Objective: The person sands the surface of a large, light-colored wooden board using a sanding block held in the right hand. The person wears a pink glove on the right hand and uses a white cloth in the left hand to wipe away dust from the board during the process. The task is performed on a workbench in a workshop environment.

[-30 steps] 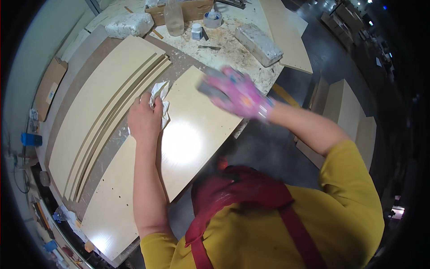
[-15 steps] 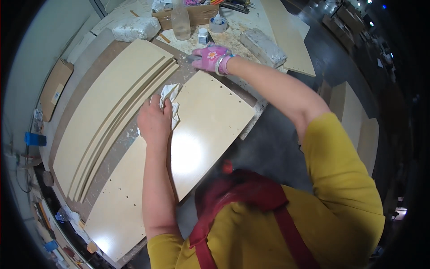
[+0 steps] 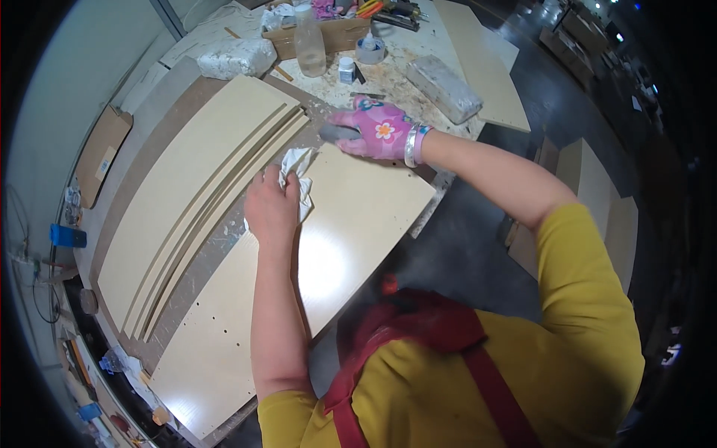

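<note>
A pale wooden panel with small drilled holes lies in front of me on the workbench. On it, near its far long edge, my left hand is closed on a crumpled white cloth. My right hand, in a pink flowered glove, is at the panel's far right end. Between its thumb and fingers is a grey flat piece whose kind I cannot make out. Beyond my left hand lies a stack of pale boards.
Behind my right hand are a small white bottle, a clear plastic bottle, a round tub and a plastic-wrapped block. A cardboard box stands farther back. More boards stand right of the bench.
My right hand has come nearer to me, over the panel's end, with the grey piece. My left hand stays on the cloth. The whole view has shifted slightly.
</note>
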`<state>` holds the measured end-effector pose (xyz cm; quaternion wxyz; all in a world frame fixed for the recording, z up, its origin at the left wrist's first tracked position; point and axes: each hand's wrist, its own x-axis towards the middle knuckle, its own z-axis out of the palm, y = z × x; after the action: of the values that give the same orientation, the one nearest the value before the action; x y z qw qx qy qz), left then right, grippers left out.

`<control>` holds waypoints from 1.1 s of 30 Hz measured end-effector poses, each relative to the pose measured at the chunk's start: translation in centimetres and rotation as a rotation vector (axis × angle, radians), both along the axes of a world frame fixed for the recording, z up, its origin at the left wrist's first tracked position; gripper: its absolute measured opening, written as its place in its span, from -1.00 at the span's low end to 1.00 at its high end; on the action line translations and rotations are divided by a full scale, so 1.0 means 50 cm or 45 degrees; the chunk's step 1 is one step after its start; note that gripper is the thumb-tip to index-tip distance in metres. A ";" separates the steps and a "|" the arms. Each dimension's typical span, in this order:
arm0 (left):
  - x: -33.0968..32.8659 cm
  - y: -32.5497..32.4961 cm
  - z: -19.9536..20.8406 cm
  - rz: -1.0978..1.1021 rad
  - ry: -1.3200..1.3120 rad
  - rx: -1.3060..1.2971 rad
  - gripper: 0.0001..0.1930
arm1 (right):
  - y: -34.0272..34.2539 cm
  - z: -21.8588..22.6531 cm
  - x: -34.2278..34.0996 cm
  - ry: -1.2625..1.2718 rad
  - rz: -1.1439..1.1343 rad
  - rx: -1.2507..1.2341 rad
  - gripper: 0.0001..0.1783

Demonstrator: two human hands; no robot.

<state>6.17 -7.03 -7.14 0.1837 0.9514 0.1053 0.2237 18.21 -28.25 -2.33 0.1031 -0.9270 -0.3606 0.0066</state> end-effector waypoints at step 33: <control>-0.368 0.048 0.050 -0.333 0.054 0.096 -0.78 | 0.071 0.023 -0.054 -0.233 0.226 0.111 -0.61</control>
<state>-12.23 -4.65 -4.62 0.1730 0.9677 -0.0242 0.1815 15.49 -24.71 -1.16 0.1090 -0.8828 -0.4491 -0.0847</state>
